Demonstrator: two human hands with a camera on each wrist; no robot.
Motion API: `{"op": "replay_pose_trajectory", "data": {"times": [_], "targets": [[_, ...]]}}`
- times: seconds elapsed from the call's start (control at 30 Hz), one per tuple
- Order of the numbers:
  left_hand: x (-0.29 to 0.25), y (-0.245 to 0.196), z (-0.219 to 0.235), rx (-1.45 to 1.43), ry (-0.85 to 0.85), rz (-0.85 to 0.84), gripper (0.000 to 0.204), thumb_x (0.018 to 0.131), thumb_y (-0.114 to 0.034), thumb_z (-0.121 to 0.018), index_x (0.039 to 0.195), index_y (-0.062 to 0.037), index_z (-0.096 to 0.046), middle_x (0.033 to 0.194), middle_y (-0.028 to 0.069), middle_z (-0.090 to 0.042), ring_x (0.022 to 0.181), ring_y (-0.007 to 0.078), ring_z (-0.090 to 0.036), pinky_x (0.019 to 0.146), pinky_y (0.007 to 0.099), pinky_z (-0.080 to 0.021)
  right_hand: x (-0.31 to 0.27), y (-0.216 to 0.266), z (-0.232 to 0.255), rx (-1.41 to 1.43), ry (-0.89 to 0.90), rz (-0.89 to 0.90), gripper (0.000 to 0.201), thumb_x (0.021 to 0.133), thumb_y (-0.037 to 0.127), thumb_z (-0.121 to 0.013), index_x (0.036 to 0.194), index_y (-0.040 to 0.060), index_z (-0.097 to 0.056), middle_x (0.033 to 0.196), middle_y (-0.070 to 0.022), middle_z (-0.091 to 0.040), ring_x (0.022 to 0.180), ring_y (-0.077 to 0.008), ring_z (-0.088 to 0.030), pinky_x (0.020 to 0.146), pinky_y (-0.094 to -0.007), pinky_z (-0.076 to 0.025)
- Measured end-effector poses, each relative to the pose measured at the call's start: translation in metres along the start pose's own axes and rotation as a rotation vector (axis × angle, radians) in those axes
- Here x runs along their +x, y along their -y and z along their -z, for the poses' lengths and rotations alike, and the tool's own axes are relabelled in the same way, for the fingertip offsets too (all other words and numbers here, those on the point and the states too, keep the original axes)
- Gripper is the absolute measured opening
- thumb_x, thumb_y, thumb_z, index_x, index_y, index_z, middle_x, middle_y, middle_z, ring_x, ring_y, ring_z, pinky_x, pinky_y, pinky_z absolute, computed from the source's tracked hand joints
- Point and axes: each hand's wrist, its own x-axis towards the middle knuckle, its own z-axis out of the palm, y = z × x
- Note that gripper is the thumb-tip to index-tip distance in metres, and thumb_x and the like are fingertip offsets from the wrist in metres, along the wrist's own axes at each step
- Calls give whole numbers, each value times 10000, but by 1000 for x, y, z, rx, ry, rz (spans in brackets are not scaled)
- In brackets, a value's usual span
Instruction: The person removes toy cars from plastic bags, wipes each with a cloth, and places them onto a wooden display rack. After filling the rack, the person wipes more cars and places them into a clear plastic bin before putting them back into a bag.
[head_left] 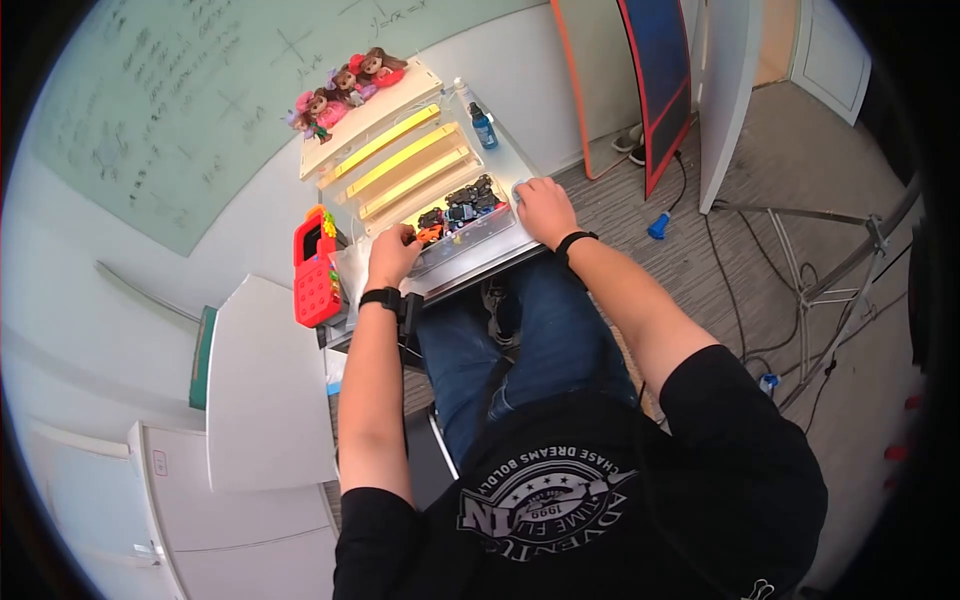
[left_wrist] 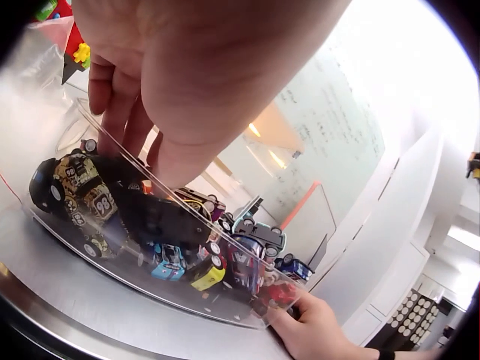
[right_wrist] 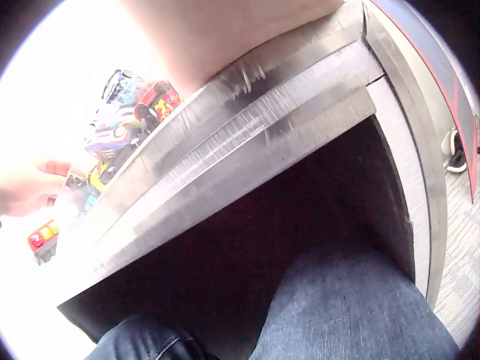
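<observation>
A clear plastic bin [left_wrist: 161, 289] full of toy cars stands at the table's near edge. My left hand [head_left: 393, 254] reaches over its left end, fingers down among the cars. Next to these fingers lies an orange toy car [head_left: 430, 235]; I cannot tell whether they grip it. In the left wrist view, a large black and gold car [left_wrist: 94, 199] leans inside the bin, with a light blue car [left_wrist: 169, 261] and a yellow car [left_wrist: 209, 271] nearby. My right hand [head_left: 547, 212] holds the bin's right end, thumb at its corner near a red car [left_wrist: 279, 291].
Yellow-edged shelves [head_left: 392, 160] rise behind the bin, with several dolls [head_left: 345, 85] on top. A blue bottle [head_left: 482, 127] stands at the back right. To the left is a red toy case [head_left: 318, 270]. The metal table edge [right_wrist: 247, 124] runs above the person's knees.
</observation>
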Motion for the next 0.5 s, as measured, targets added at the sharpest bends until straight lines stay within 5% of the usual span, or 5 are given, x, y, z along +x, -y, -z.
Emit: {"op": "replay_pose_trajectory", "data": {"times": [0.27, 0.4, 0.47, 0.5], "targets": [[8, -3, 0, 100, 39, -12, 282, 839, -141, -686, 1081, -22, -769, 956, 223, -750, 944, 380, -731, 868, 438, -572, 0, 3, 0, 18, -4, -34, 275, 881, 158, -645, 1142, 80, -676, 1097, -106, -691, 1121, -321, -608, 984, -460, -473], [-1, 5, -7, 11, -314, -28, 268, 864, -146, -639, 1060, -20, -772, 966, 237, -736, 911, 415, -715, 868, 458, -566, 0, 2, 0, -13, -44, 14, 287, 874, 178, -643, 1139, 74, -674, 1098, -114, -672, 1121, -325, -596, 995, -461, -464], [-8, 9, -8, 10, -433, -51, 293, 896, -115, -618, 1132, 8, -740, 927, 201, -741, 878, 345, -729, 821, 426, -576, 2, 4, 1, -54, -7, -21, 266, 874, 186, -643, 1111, 76, -690, 1082, -114, -670, 1104, -328, -600, 987, -463, -471], [-13, 5, -5, -333, -509, 108, 319, 926, -95, -594, 1207, 16, -695, 947, 176, -729, 877, 301, -725, 809, 401, -584, 2, 5, 0, -52, -9, -18, 234, 875, 195, -646, 1062, 75, -718, 1087, -116, -670, 1097, -327, -605, 979, -464, -479]]}}
